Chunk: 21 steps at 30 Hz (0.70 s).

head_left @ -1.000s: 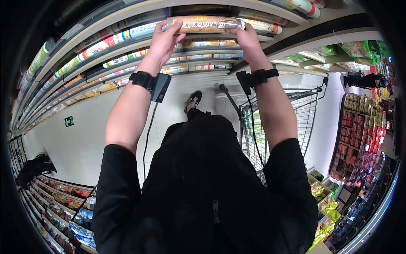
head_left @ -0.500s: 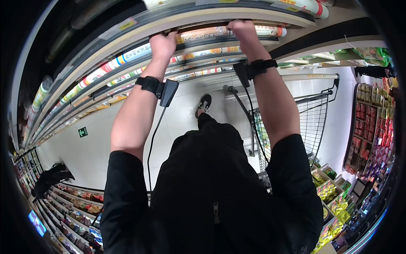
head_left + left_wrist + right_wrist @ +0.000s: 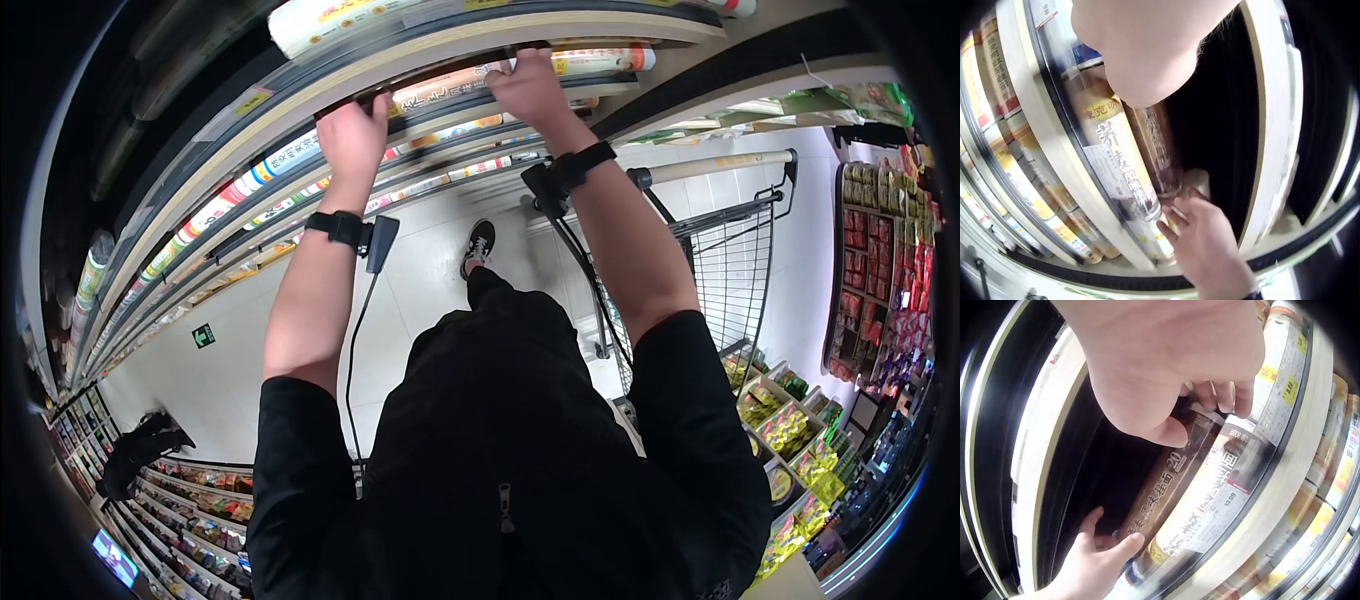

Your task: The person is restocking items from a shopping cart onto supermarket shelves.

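A brown noodle package with white lettering point(image 3: 1161, 487) lies inside the dark shelf, behind a pale-wrapped package point(image 3: 1124, 153) at the shelf's front. At one end of the brown package is the left hand point(image 3: 1092, 562), thumb and finger spread beside it. The right hand point(image 3: 1200, 240) is at the other end, its fingers loosely bent near both package ends. From the head view, the left hand point(image 3: 353, 138) and the right hand point(image 3: 530, 92) reach under the upper shelf edge, fingertips partly hidden. Whether the fingertips still touch the brown package is unclear.
Rows of packages point(image 3: 210, 212) fill the curved shelves at left, below a pale upper shelf board point(image 3: 420, 62). A wire shopping cart point(image 3: 735, 265) stands at the right over the white floor. Another person point(image 3: 135, 455) is at the lower left.
The brown package, earlier held up in both hands before the shelf, now lies inside it. Both hands have moved in under the upper board, then slightly left; the fingers have loosened.
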### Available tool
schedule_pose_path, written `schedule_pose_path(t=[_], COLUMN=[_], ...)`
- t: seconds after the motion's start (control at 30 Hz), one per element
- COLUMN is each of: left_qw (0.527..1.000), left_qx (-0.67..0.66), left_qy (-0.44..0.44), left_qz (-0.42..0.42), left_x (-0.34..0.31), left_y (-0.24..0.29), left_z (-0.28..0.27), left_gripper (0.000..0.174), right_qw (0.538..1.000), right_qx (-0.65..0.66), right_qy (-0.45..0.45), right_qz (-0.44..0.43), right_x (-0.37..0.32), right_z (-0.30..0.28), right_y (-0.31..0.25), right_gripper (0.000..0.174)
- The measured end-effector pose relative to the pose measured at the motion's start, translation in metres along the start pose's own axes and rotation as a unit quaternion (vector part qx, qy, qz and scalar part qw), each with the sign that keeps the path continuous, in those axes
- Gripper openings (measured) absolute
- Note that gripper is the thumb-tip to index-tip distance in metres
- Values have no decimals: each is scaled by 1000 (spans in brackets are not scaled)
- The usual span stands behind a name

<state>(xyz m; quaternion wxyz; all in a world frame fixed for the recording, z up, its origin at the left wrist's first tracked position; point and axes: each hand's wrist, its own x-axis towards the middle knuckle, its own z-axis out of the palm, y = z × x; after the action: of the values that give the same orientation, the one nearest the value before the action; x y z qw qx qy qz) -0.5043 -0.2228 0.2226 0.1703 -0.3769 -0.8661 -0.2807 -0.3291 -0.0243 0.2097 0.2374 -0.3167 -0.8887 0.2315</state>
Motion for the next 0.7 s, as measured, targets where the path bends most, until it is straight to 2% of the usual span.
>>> schedule_pose_path(t=[0.03, 0.07, 0.1, 0.13, 0.17, 0.2, 0.23, 0.27, 0.3, 0.37, 0.4, 0.43, 0.47, 0.5, 0.53, 0.57, 0.63, 0.7], left_qw=[997, 997, 991, 981, 979, 972, 977, 983, 982, 989, 982, 965, 927, 900, 867, 841, 740, 669], left_qx=[41, 32, 90, 136, 132, 142, 132, 113, 87, -7, -25, -106, -181, -204, -232, -179, -141, -80], left_qy=[-20, -22, -74, -129, -137, -181, -164, -127, -154, -126, -162, -229, -323, -382, -437, -508, -657, -737], left_qz=[61, 71, 61, 58, 73, 54, 47, 68, 58, 72, 90, 73, 60, 45, 57, 62, -17, -45], left_x=[-2, -3, -3, -3, -1, 3, 4, 4, 4, -12, -16, -25, -39, -57, -88, -111, -154, -190], left_y=[8, 14, 17, 25, 21, 19, 20, 17, 21, -9, -21, -19, -39, -11, -44, -57, -62, -62], left_z=[1, 1, 1, 9, 18, 21, 22, 25, 18, 9, 18, 21, 46, 29, 49, 51, 46, 37], left_gripper=[42, 42, 45, 48, 50, 51, 51, 47, 52, 62, 55, 46, 38, 36, 37, 44, 53, 59], right_qw=[1000, 994, 977, 986, 991, 990, 987, 985, 979, 960, 958, 955, 964, 964, 949, 927, 897, 863], right_qx=[-6, 96, 196, 145, 90, 105, 119, 149, 181, 271, 271, 272, 213, 153, 125, 98, -48, -101], right_qy=[8, 17, 26, 62, 94, 95, 101, 56, 12, -5, -10, -14, 47, 106, 144, 181, 247, 121], right_qz=[9, 44, 77, 47, 17, 24, 31, 64, 97, 67, 92, 116, 152, 188, 251, 314, 364, 480], right_x=[-9, -18, -25, -36, -48, -63, -80, -100, -118, -155, -177, -205, -238, -270, -300, -329, -395, -449], right_z=[-7, -11, -13, -10, -3, -2, -7, -18, -28, -18, -26, -40, -55, -70, -88, -103, -114, -131], right_y=[-3, -8, -15, -10, -6, -9, -15, -22, -29, -33, -25, -14, -3, 11, 21, 32, 81, 98], right_gripper=[32, 36, 40, 42, 45, 41, 38, 35, 32, 22, 19, 16, 17, 17, 19, 21, 27, 42])
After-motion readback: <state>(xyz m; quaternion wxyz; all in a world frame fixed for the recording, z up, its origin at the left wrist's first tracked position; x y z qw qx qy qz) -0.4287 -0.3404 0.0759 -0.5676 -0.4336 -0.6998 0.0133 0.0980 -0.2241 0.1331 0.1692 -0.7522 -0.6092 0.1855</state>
